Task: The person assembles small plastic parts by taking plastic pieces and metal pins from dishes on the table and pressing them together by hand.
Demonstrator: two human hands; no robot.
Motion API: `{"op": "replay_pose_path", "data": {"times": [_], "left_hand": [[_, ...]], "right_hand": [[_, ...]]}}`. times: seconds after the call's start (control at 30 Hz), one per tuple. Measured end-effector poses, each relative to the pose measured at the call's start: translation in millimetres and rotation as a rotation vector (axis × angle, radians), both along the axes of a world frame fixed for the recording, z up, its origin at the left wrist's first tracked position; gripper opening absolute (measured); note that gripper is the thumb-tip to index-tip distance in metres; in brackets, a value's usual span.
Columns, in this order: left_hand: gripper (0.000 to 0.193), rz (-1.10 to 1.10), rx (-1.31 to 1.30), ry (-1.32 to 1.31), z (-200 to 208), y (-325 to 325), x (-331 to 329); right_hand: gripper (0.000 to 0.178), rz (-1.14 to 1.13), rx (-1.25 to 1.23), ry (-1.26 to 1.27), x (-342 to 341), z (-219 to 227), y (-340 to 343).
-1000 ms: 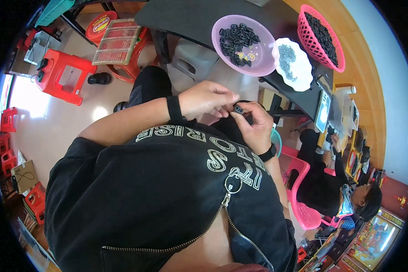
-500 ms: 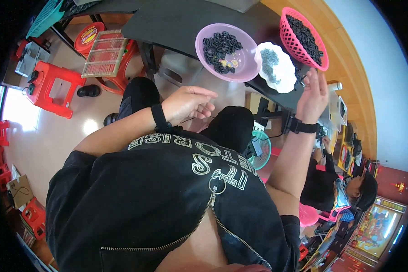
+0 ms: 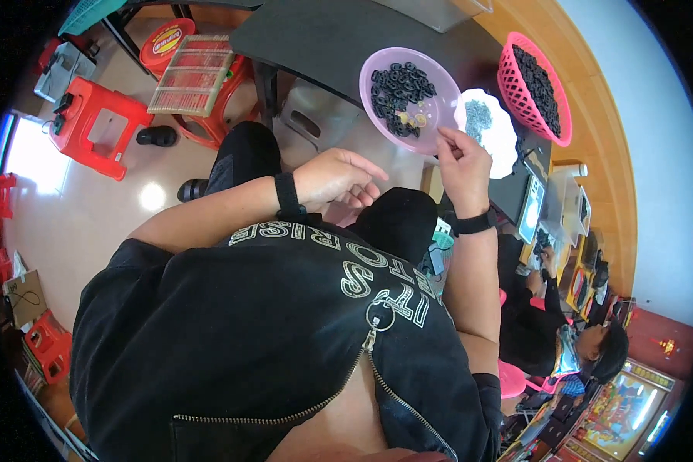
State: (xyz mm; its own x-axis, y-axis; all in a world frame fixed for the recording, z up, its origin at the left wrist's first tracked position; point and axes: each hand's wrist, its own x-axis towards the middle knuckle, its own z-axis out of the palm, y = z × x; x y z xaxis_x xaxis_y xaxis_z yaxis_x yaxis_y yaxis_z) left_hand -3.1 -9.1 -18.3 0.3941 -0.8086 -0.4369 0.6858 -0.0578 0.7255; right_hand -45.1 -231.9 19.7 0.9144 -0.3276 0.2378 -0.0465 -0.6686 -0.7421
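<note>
My left hand (image 3: pixel 337 180) hovers above my lap with the index finger stretched out and the others loosely curled. Nothing shows in it. My right hand (image 3: pixel 465 171) is at the near rim of a purple plastic bowl (image 3: pixel 448 86), thumb and fingertip pinched together; anything between them is too small to make out. Black ring-shaped parts (image 3: pixel 402 86) and a few yellowish pieces (image 3: pixel 417 120) lie in the bowl. Beside it, partly behind my right hand, a white scalloped dish (image 3: pixel 503 146) holds small silvery-grey bits (image 3: pixel 478 115).
A pink lattice basket (image 3: pixel 564 123) full of black parts stands at the right on the dark table (image 3: pixel 308 38). A co-worker (image 3: pixel 531 331) sits farther right. Red stools (image 3: pixel 104 127) and a bamboo rack (image 3: pixel 192 75) are at the left.
My right hand has moved left from beside the basket and white dish to the purple bowl's rim. The left hand has barely changed; the view has shifted slightly.
</note>
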Motion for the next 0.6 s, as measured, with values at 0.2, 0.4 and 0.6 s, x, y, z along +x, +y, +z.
{"op": "replay_pose_path", "data": {"times": [0.2,0.4,0.6], "left_hand": [[0.022,0.009,0.016,-0.012,-1.1,4.4,3.9],[0.022,0.028,0.016,-0.008,-5.9,9.1,9.9],[0.022,0.042,0.002,0.008,-9.6,14.1,17.5]], "right_hand": [[0.022,0.217,-0.453,0.070,34.9,11.6,14.9],[0.028,0.219,-0.522,0.133,66.1,-1.2,11.9],[0.016,0.165,-0.602,0.176,74.7,-5.8,12.6]]}}
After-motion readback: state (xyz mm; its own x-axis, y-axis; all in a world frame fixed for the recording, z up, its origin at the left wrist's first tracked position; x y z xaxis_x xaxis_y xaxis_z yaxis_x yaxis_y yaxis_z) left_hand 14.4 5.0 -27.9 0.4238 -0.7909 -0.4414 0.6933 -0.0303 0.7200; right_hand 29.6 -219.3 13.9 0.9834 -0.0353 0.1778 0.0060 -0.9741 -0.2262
